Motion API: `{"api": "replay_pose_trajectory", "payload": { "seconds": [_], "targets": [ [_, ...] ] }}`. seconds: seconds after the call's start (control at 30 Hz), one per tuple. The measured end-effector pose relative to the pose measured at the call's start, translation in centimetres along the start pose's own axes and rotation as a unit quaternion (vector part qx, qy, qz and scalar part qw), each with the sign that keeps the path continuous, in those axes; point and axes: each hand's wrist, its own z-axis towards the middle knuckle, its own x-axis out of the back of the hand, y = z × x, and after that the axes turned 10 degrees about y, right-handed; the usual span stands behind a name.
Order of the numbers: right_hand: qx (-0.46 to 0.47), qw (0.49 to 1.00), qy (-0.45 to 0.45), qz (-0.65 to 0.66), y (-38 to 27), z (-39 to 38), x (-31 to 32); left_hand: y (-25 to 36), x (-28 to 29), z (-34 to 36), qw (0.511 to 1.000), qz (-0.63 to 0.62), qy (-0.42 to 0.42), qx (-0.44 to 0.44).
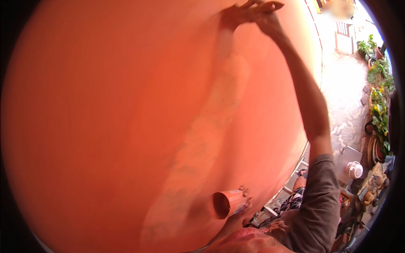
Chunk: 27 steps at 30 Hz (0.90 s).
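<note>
My right hand point(265, 21) is raised at the top, gripping a paintbrush point(236, 16) whose bristle end meets the orange wall point(105, 109). My right arm stretches up from the lower right, and a lighter, patchy band runs down the wall to its left. Low in the view, my left hand point(244, 199) holds an orange-stained, open cylindrical container point(228, 203) close to the wall, its fingers wrapped round the far end. The container's inside is dark, so its contents cannot be made out.
Below me are a metal ladder point(271, 211) and my legs in patterned shorts. Along the right run a paved walkway point(344, 105), potted plants point(377, 97), a coiled hose point(372, 149), a grey board point(346, 162) with a white lidded container point(354, 170), and assorted clutter point(371, 189).
</note>
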Motion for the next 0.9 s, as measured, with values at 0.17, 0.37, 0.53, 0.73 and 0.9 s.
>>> {"api": "replay_pose_trajectory", "payload": {
  "seconds": [0.17,0.37,0.53,0.73,0.9],
  "targets": [
    [0.223,0.963,-0.028,-0.146,-4.3,-3.2,-3.6,-0.6,-0.7,-1.2,1.0,0.01,0.002,-0.015],
    [0.122,0.888,-0.433,0.094,-16.0,-20.3,-7.9,-0.6,1.1,-2.4,1.0,-0.004,0.004,-0.016],
    [-0.032,0.96,-0.23,0.155,-7.9,-14.6,-8.2,-1.1,1.1,-2.7,1.0,-0.002,-0.001,-0.026],
    [0.006,0.994,0.056,-0.089,-4.2,-0.3,-2.4,-2.3,-1.6,-2.9,0.999,0.021,0.006,-0.044],
    [0.216,0.963,0.047,-0.156,-7.9,-1.4,-5.8,-4.0,-3.4,-3.1,0.996,0.04,0.003,-0.074]
  ]
}}
